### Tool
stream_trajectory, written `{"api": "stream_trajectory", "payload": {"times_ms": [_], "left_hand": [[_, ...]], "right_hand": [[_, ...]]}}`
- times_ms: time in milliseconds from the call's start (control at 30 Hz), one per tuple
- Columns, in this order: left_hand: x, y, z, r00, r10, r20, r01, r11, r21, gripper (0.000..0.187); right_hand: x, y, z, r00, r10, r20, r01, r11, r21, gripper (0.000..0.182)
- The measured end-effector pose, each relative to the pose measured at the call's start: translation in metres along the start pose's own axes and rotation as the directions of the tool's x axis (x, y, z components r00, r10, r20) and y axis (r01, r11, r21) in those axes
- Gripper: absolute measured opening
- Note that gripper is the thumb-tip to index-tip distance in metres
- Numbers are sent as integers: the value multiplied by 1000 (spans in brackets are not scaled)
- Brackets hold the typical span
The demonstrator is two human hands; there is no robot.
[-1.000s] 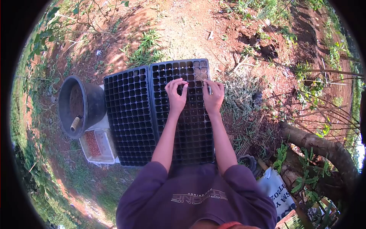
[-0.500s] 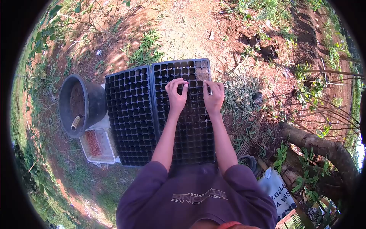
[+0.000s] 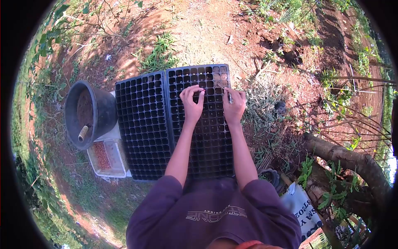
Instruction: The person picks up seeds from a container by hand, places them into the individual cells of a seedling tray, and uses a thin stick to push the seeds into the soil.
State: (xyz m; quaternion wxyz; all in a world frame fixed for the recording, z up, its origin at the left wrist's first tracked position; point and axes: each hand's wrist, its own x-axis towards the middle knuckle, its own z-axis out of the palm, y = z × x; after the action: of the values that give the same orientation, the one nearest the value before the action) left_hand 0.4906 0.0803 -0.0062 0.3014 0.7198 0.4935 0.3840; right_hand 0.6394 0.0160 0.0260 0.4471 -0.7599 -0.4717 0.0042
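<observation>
My left hand is over the right-hand black seedling tray, thumb and fingers closed on a small pink seed. Beside it, my right hand has its thumb and forefinger pinched near the tray's right edge; what they hold, if anything, is too small to name. Brown soil fills several cells at the tray's far right corner. Small pale specks show in other cells, which look dark. A second black seedling tray lies against the left side.
At left, a black bucket holds soil and a tool with a light handle. Below it sits a white plastic container with reddish seeds. A thick branch and a printed white sack are at right.
My right hand has shifted slightly to the right. My left hand stays nearly in place, still pinching the seed. The view has moved a little.
</observation>
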Motion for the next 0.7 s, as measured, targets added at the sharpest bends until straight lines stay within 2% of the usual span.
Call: {"api": "stream_trajectory", "payload": {"times_ms": [367, 700], "left_hand": [[-2, 1, 0, 999, -46, 9, 46, 998, -48, 11], [-3, 0, 0, 1000, -20, -7, 20, 1000, -9, 9]], "right_hand": [[2, 0, 6, 1000, -28, -14, 28, 1000, 10, 13], [-2, -4, 3, 999, -10, -33, 10, 1000, -17, 15]]}}
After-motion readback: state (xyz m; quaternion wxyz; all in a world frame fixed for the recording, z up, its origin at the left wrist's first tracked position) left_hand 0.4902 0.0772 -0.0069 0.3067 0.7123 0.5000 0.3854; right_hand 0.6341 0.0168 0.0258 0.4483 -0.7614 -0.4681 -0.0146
